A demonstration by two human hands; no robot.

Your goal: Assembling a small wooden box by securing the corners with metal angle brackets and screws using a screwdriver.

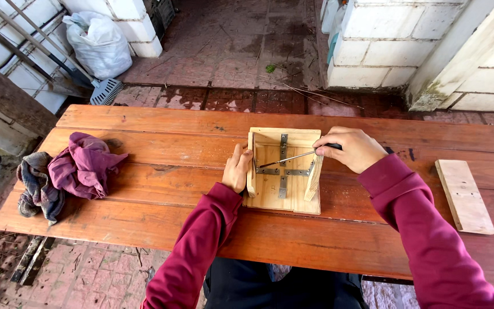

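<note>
A small open wooden box lies on the brown plank table, with grey metal brackets fixed across its floor. My left hand presses flat against the box's left wall. My right hand is closed on the dark handle of a screwdriver. Its thin shaft runs leftwards over the right wall, and the tip rests at the bracket near the left wall. Both arms wear maroon sleeves.
A purple cloth and a grey rag lie bunched at the table's left end. A loose pale board lies at the right. Beyond the table are wet brick paving, a white sack, long-handled tools and white block walls.
</note>
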